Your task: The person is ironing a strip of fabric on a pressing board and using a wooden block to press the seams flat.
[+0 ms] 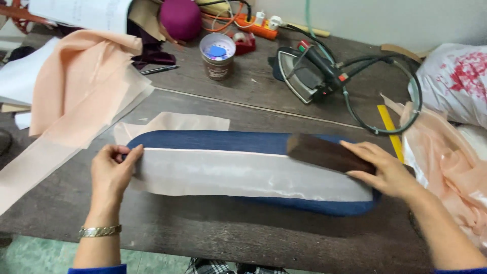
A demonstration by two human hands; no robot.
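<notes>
1. One large dark wooden worktable (213,238) carries everything; its bare front edge lies nearest the person.
2. Loose peach fabric (76,86) is heaped at the far left and trails toward the front edge. A second heap of peach cloth (446,167) sits at the right, beside a white bag with red flowers (456,81).
3. A long blue padded pressing board (228,142) lies across the middle of the table. A sheer pale strip of fabric (243,175) is spread along its top, its far edge folded into a narrow seam line.
4. An electric iron (304,76) rests on the table behind the board, well apart from both hands, with its cable (406,101) looping right. I judge the loop could snag the right-hand cloth if the iron is lifted carelessly.
5. The right hand (385,170) lies flat, fingers extended and pressing down on a dark wooden block (324,152) that sits on the strip's right end. Should the block slide, the sheer strip would likely crease or pull its fold out of line.
6. The left hand (111,170) pinches the strip's left end between thumb and fingers, holding it taut. Too hard a pull could, in my view, drag the strip off the rounded board.
7. A round tin (218,58) with small items stands behind, near a pen (158,69).
</notes>
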